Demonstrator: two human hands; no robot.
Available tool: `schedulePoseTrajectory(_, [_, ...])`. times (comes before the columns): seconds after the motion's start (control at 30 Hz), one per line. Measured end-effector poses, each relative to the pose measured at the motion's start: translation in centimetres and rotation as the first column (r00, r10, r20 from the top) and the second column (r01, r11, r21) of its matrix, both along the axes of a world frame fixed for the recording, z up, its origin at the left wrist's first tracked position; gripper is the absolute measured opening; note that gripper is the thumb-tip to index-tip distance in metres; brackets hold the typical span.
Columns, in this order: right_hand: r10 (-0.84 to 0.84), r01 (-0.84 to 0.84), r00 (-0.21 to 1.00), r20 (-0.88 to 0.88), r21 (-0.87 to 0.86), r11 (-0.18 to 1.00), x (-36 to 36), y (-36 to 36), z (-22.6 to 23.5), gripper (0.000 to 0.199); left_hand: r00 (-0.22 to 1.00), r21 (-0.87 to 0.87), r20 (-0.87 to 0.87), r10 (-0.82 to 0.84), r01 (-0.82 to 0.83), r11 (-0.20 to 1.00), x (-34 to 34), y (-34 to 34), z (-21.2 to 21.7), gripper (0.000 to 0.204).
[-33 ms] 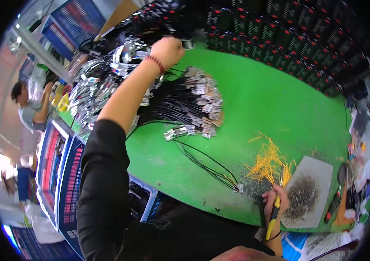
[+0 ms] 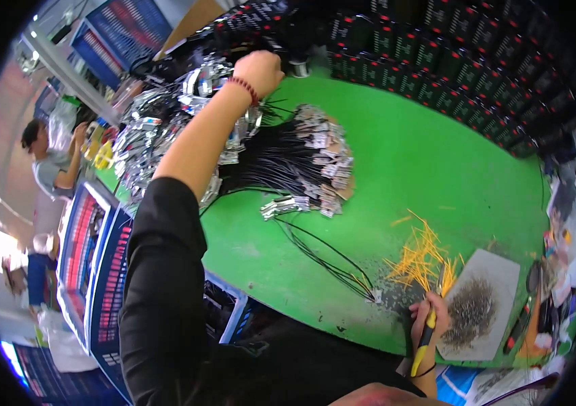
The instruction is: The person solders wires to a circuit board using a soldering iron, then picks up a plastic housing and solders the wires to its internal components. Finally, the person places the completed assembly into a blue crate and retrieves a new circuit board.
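Note:
My left hand, with a red bead bracelet at its wrist, is closed at the far side of the table. Whatever its fingers hold is hidden; it is beyond the pile of silvery-ended parts. Beneath my forearm, black cables fan out to flat silvery and tan ends. A few cables loop toward me from a separate silvery cluster. At near right, my right hand grips a hand tool with a yellow-and-black handle. Its narrow metal end points at yellow wire pieces.
A grey board bearing dark grit lies right of my right hand. Stacked black boxes line the back edge. Bags and tools clutter the right edge. Blue racks stand at left, where another person works.
The whole view has shifted slightly rightward. Against the table, my left hand has moved a little left and farther away. My right hand keeps its grip on the tool.

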State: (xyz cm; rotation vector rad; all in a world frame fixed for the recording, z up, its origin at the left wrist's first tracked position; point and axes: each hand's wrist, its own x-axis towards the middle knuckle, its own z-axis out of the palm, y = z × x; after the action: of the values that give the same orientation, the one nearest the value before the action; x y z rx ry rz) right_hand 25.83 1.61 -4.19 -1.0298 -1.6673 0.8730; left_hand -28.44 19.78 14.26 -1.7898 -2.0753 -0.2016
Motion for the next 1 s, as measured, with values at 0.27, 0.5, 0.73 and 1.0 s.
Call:
schedulePoseTrajectory(0.27, [0.024,-0.059,0.991,0.129,0.269,0.961,-0.7,1.5,-0.6,0.017,0.871,-0.087,0.088,0.484,-0.477,0.875,-16.8,0.8,5.4,0.037])
schedulePoseTrajectory(0.5, [-0.019,-0.022,0.986,0.166,0.243,0.97,-0.5,1.2,-0.8,0.017,0.855,-0.138,0.12,0.504,-0.488,0.862,-16.2,5.5,4.1,0.039])
schedulePoseTrajectory(0.73, [0.032,-0.092,0.97,0.242,0.238,0.967,-1.3,2.1,0.6,0.017,0.791,-0.359,0.046,0.61,-0.557,0.749,-23.2,9.0,2.5,0.059])
schedulePoseTrajectory(1.0, [-0.094,-0.005,0.928,0.361,0.265,0.964,-0.9,1.3,0.3,0.018,0.902,0.45,0.348,0.255,-0.4,0.798,-21.9,6.0,6.9,0.023])
